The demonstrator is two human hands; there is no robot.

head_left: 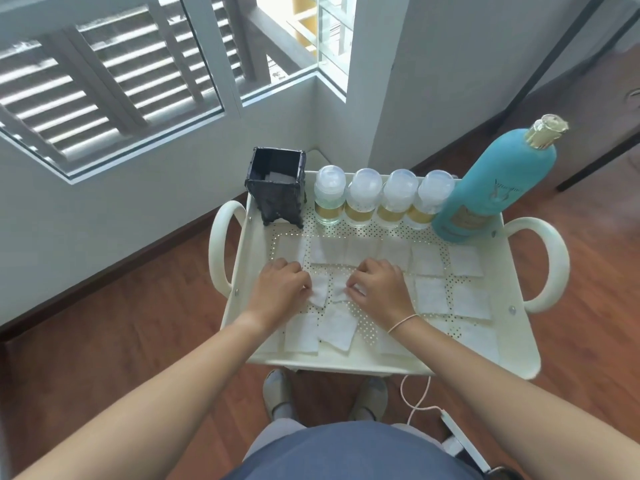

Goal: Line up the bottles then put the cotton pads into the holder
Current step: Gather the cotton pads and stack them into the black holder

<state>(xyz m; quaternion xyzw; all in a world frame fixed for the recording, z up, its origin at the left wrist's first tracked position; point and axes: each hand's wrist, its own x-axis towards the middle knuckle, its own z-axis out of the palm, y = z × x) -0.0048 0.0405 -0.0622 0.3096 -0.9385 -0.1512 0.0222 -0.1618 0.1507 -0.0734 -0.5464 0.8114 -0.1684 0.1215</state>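
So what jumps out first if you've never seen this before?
Probably the tall turquoise bottle at the tray's far right corner, beside a neat row of four small clear bottles. Then the left hand and right hand pinching white cotton pads spread over the perforated tray, with a black holder far left.

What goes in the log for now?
bottles: lined up | left hand, right hand: on cotton pads | holder: upright

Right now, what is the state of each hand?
Left hand: fingers curled, pinching a cotton pad on the tray.
Right hand: fingers curled, pinching the neighbouring pad.
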